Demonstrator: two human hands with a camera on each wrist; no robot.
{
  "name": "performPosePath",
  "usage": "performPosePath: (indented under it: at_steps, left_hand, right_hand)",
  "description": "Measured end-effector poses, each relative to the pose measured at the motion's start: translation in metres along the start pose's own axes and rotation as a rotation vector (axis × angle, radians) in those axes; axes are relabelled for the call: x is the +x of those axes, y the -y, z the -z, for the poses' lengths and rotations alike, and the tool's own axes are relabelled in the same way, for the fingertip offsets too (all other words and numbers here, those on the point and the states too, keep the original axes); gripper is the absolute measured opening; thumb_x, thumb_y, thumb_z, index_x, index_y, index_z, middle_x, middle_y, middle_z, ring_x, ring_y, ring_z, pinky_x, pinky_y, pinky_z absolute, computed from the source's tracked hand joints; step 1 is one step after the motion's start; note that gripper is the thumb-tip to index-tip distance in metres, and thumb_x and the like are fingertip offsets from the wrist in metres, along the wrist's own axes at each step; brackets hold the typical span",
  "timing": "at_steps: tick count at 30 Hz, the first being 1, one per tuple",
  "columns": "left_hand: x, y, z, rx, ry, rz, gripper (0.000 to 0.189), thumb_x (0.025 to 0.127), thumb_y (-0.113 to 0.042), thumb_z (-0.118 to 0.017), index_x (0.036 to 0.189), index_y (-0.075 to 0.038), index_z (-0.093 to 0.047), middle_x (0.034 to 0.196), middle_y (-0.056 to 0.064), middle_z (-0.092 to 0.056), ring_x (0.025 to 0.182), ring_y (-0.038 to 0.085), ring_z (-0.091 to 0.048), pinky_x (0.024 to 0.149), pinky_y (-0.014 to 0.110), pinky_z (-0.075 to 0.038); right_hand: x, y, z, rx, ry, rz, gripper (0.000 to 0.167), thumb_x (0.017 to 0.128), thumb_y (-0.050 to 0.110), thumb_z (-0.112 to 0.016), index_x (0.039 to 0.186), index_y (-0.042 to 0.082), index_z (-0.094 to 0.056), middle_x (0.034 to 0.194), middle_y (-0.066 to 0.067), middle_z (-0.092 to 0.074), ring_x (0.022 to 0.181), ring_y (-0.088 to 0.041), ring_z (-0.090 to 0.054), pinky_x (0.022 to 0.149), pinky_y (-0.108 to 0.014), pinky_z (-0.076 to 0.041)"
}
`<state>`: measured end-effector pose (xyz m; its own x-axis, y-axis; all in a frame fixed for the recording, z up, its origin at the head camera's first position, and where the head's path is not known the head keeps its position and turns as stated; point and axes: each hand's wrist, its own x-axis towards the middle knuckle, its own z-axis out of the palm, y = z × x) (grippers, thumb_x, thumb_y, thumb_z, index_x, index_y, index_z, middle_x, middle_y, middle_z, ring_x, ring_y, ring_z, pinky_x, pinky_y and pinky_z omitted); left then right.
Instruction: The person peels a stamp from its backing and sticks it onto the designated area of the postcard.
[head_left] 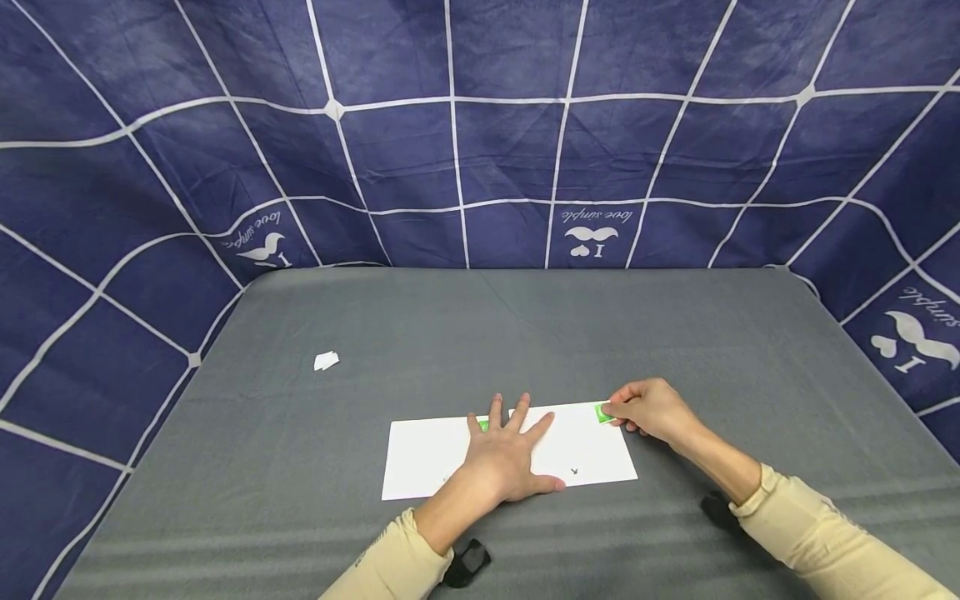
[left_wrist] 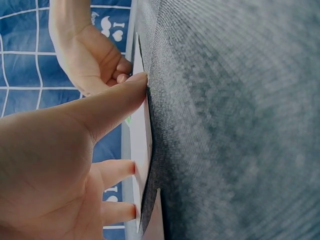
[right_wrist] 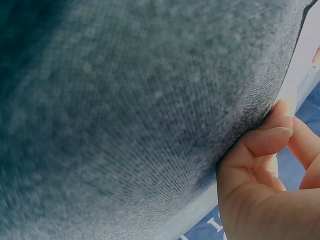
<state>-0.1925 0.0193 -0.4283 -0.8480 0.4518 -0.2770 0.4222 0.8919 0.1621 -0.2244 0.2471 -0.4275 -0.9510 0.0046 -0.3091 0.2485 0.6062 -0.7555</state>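
Two white paper rectangles lie side by side on the grey cloth, the left sheet (head_left: 420, 458) partly covered and the right sheet (head_left: 588, 450) with a small dark mark near its lower edge. My left hand (head_left: 504, 463) rests on them, fingers spread and straight, the thumb at the right sheet's near edge. Between its fingers shows a green square (head_left: 483, 425) on the left sheet. At the far right corner of the right sheet, my right hand (head_left: 651, 410) pinches a small green stamp-like square (head_left: 603, 413) between thumb and fingers. In the right wrist view those curled fingers (right_wrist: 275, 130) are at the sheet's edge.
A few small white paper pieces (head_left: 326, 361) lie on the grey cloth surface (head_left: 450, 333) to the far left. A blue curtain with white grid lines (head_left: 510, 150) hangs behind and at both sides. Black wrist-worn gear (head_left: 468, 563) is under the left sleeve.
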Motion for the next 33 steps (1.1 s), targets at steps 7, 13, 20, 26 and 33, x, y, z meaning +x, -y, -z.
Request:
performPosePath:
  at_steps: [7,13,20,26,33]
  left_hand:
    - [0.0006,0.0005,0.0002,-0.013,0.000,-0.002,0.085,0.077,-0.070,-0.061,0.149,-0.034,-0.032,0.156,0.005,-0.023,0.140,0.040,-0.017,0.099,0.066,-0.024]
    - [-0.0006,0.0008,0.0013,-0.019,0.001,0.003,0.085,0.077,-0.070,-0.061,0.149,-0.034,-0.032,0.156,0.004,-0.022,0.140,0.039,-0.017,0.100,0.065,-0.023]
    - [-0.0011,-0.0003,0.0018,-0.013,0.005,0.003,0.085,0.077,-0.070,-0.060,0.149,-0.034,-0.031,0.156,0.004,-0.023,0.140,0.039,-0.017,0.100,0.065,-0.023]
    - [-0.0009,-0.0007,0.0019,-0.004,0.004,0.005,0.085,0.077,-0.070,-0.060,0.149,-0.035,-0.031,0.156,0.004,-0.023,0.140,0.039,-0.017,0.100,0.065,-0.024]
    - [-0.0006,-0.0003,0.0010,-0.013,0.000,0.003,0.086,0.077,-0.070,-0.060,0.149,-0.035,-0.031,0.156,0.004,-0.023,0.140,0.039,-0.017,0.100,0.065,-0.024]
  right_hand:
    - [0.0000,0.0009,0.0000,-0.004,0.000,0.005,0.014,0.089,0.013,-0.066,0.091,-0.001,-0.066,0.068,-0.002,-0.065,0.060,-0.014,-0.056,0.052,-0.026,-0.043]
    - [0.0004,0.0014,-0.0001,-0.008,0.005,0.003,0.015,0.089,0.013,-0.066,0.091,-0.002,-0.066,0.068,-0.002,-0.065,0.060,-0.014,-0.057,0.052,-0.026,-0.043]
    - [-0.0002,0.0016,-0.0002,-0.008,0.003,0.004,0.015,0.089,0.012,-0.066,0.091,-0.002,-0.066,0.068,-0.002,-0.064,0.060,-0.014,-0.056,0.052,-0.026,-0.043]
    - [-0.0008,0.0015,-0.0001,-0.003,0.007,0.007,0.015,0.089,0.012,-0.065,0.091,-0.002,-0.066,0.068,-0.002,-0.064,0.061,-0.014,-0.056,0.052,-0.026,-0.043]
    - [-0.0013,0.0020,-0.0009,-0.028,0.000,0.009,0.014,0.089,0.013,-0.066,0.090,-0.001,-0.066,0.068,-0.002,-0.064,0.061,-0.014,-0.056,0.053,-0.027,-0.044]
